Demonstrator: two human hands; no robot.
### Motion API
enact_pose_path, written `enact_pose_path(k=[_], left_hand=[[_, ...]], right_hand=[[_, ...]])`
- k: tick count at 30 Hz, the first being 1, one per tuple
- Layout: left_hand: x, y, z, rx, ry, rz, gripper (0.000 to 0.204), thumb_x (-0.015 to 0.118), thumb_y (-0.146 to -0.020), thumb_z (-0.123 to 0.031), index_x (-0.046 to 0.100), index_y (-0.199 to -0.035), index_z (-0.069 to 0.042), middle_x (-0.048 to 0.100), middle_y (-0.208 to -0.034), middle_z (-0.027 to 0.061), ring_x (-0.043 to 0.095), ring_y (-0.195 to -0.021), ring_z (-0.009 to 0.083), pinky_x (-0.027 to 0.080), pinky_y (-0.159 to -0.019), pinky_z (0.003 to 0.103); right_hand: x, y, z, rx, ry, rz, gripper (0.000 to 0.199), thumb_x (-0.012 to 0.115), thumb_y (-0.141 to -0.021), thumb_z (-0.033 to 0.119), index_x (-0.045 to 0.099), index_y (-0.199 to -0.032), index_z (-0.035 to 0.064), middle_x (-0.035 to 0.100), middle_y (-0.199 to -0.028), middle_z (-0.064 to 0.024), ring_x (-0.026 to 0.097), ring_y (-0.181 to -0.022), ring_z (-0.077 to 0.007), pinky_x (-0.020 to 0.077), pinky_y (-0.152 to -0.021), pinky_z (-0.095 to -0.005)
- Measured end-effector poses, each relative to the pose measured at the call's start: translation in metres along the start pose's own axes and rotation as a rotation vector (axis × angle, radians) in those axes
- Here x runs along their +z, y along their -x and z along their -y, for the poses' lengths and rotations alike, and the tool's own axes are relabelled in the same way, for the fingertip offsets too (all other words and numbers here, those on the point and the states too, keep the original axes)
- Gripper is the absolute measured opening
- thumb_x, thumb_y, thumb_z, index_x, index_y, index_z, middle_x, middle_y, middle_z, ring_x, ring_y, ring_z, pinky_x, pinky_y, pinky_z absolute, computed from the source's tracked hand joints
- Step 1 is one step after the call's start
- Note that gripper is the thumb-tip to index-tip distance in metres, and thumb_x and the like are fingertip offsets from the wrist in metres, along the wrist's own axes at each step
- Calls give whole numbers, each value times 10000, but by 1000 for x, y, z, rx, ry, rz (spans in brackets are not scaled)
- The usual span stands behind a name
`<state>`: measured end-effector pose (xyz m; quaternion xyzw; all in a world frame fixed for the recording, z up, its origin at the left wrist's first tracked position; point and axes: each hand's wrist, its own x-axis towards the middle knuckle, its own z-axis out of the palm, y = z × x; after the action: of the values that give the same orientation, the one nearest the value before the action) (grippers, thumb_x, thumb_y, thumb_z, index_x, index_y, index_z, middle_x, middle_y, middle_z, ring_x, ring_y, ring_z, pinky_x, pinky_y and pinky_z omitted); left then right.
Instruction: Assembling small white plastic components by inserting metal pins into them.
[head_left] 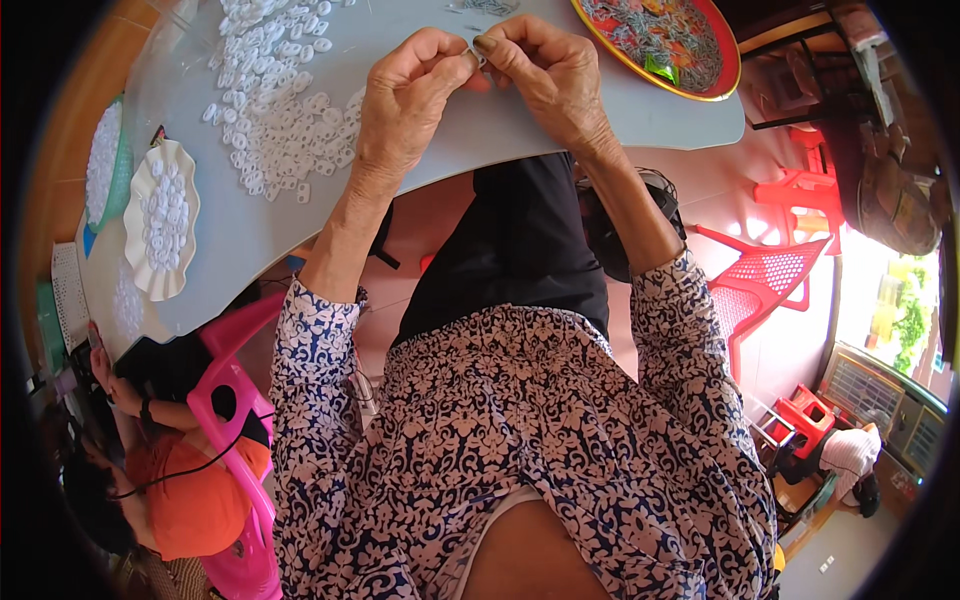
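With my left hand [412, 85] and right hand [545, 70] pinched shut together on one tiny pale plastic piece [477, 55] over the grey table [240, 230], I judge a slipped fingertip could flick it into the far-left heap of white pieces [270, 110].

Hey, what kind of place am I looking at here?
Probably an informal home workshop for small hand assembly. A pale table carries a heap of small white plastic pieces, with more in a white dish and a red tray. Red plastic chairs stand nearby.
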<state>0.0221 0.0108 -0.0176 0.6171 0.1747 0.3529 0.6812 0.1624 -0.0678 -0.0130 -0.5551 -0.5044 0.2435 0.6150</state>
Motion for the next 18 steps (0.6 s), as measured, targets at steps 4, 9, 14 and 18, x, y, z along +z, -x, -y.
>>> enact_pose_path(k=[4, 9, 14, 18], left_hand=[[-1, 0, 1, -7, -7, -16, 147, 594, -878, -128, 615, -945, 1, 649, -781, 46, 614, -766, 84, 467, -682, 200], [-8, 0, 4, 12, -31, -33, 148, 578, -901, -144, 630, -934, -9, 643, -768, 28, 565, -680, 62, 459, -668, 191], [-21, -1, -32, 103, -326, -126, 183, 541, -922, -169, 643, -935, -17, 641, -787, 17, 541, -717, 67, 447, -707, 223], [-57, -6, -57, 161, -626, -104, 190, 530, -920, -179, 645, -964, -35, 645, -816, 8, 550, -769, 79, 434, -771, 232]], right_hand=[[2, -1, -1, 30, -13, -5, 209, 652, -875, 205, 664, -866, -3, 596, -655, 3, 510, -607, -48, 425, -547, -211], [6, -3, -4, 36, -90, 47, 196, 648, -878, 194, 658, -870, -2, 601, -674, 3, 509, -617, -50, 428, -561, -207], [1, -1, -4, 85, -145, 17, 154, 604, -896, 150, 639, -886, 1, 630, -738, -11, 547, -653, -53, 458, -623, -197], [-3, -1, -1, 133, -166, -10, 115, 606, -850, 93, 617, -874, -19, 662, -757, -41, 593, -664, -69, 500, -646, -216]])
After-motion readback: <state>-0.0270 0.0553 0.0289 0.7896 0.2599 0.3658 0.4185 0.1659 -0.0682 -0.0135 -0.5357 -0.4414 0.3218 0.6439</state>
